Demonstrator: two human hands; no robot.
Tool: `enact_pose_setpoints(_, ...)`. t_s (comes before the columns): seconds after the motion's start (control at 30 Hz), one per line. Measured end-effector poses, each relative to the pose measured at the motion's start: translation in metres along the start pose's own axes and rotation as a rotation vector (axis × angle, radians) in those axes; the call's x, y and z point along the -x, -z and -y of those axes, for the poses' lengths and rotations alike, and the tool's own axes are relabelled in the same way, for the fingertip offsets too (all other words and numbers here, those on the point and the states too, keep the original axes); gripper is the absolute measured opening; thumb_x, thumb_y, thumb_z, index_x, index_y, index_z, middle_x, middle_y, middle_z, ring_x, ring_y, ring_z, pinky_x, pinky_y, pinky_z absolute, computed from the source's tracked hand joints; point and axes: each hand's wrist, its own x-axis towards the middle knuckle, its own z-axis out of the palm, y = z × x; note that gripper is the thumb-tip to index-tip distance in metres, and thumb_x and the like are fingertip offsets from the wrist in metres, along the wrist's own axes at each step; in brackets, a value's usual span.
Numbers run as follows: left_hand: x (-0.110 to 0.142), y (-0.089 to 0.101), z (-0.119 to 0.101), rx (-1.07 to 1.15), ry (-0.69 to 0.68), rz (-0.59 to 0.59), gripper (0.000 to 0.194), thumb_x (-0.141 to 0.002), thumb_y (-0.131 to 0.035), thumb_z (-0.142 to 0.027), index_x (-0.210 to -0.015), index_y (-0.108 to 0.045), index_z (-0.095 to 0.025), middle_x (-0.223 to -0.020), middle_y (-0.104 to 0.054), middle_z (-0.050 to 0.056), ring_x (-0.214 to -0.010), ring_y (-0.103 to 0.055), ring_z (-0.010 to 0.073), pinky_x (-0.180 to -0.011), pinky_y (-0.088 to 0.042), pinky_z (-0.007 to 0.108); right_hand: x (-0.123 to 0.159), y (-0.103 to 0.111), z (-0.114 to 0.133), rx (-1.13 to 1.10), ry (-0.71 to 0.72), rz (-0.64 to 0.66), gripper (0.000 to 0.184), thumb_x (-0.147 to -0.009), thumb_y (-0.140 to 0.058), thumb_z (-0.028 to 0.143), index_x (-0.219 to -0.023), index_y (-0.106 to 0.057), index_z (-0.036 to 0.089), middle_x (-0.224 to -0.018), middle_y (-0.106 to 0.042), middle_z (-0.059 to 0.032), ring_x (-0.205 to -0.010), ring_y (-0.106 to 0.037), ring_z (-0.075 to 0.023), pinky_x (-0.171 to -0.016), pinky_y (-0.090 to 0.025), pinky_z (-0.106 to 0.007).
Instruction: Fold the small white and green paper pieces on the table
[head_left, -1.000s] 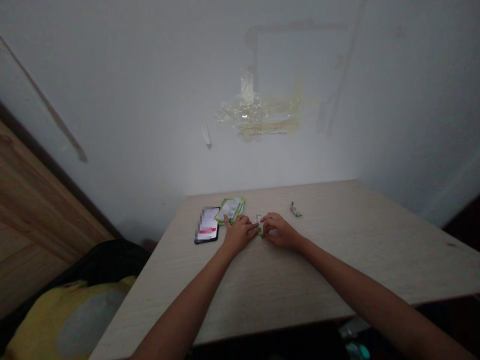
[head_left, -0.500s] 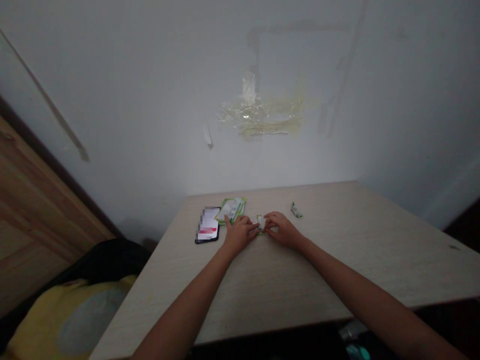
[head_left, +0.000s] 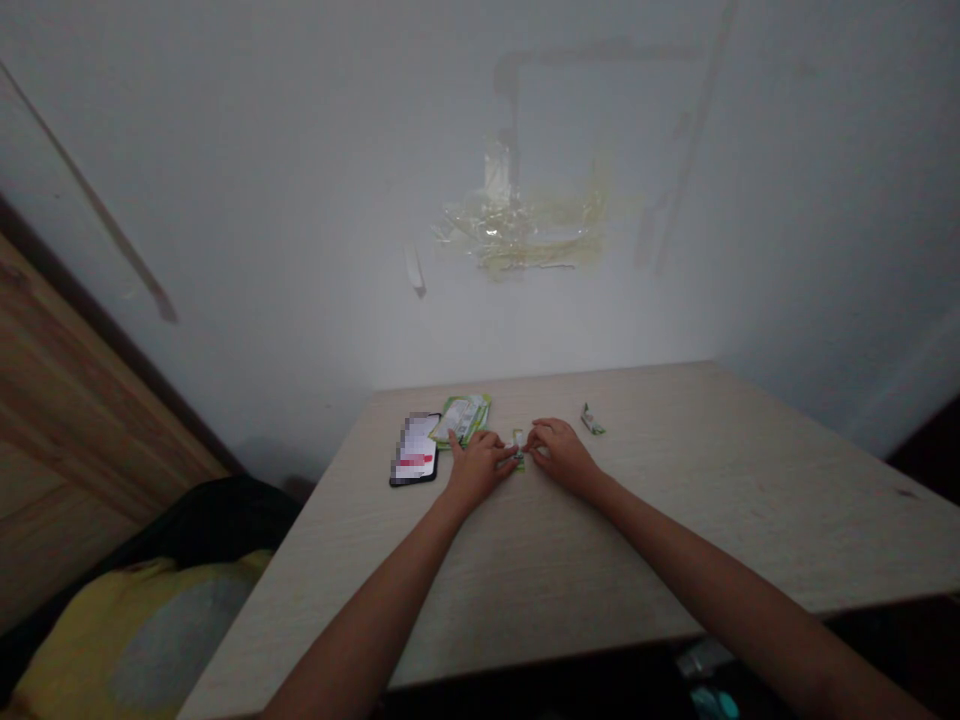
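Note:
A small green-and-white wrapper (head_left: 518,437) lies on the table between my hands. My left hand (head_left: 478,468) has its fingertips closed on the left side of it, partly covering it. From the other side, my right hand (head_left: 561,456) pinches at the wrapper's right edge with thumb and fingers together. Just beyond my left hand is a larger green-and-white packet (head_left: 463,415), flat on the table. A phone (head_left: 417,450) with its screen lit lies left of that packet.
Another small crumpled green wrapper (head_left: 592,419) sits farther back on the right. The pale wooden table (head_left: 675,470) meets a wall (head_left: 300,200) with peeling tape. A yellow-and-grey plush item (head_left: 142,630) is low on the left, near a wooden panel (head_left: 82,400).
My right fingertips have shifted slightly up along the wrapper's right edge and drawn closer together, exposing more of it. My left hand stays in place.

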Motion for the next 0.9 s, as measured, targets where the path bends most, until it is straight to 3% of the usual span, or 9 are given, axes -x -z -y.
enact_pose_setpoints(0.33,0.0,0.001,0.0,0.002,0.001,0.011,0.027,-0.09,-0.059,-0.044,-0.116,-0.066,-0.041,-0.111,-0.065,0.001,-0.119,-0.049,0.0253,-0.105,0.003,0.079,-0.011,0.0,0.004,0.101,-0.077,0.042,0.01,-0.09,-0.056,0.018,-0.095,-0.065,0.019,-0.102,-0.067,-0.008,-0.114,-0.053,-0.0241,-0.102,-0.036,-0.04)
enact_pose_setpoints(0.9,0.0,0.002,-0.002,0.019,0.01,0.018,0.026,-0.09,-0.058,-0.043,-0.114,-0.067,-0.042,-0.114,-0.064,0.001,-0.121,-0.048,0.026,-0.105,0.004,0.079,-0.01,-0.003,0.005,0.216,-0.092,0.093,0.023,-0.095,-0.045,0.015,-0.111,-0.062,0.019,-0.111,-0.066,-0.0104,-0.123,-0.048,-0.0248,-0.105,-0.033,-0.041)
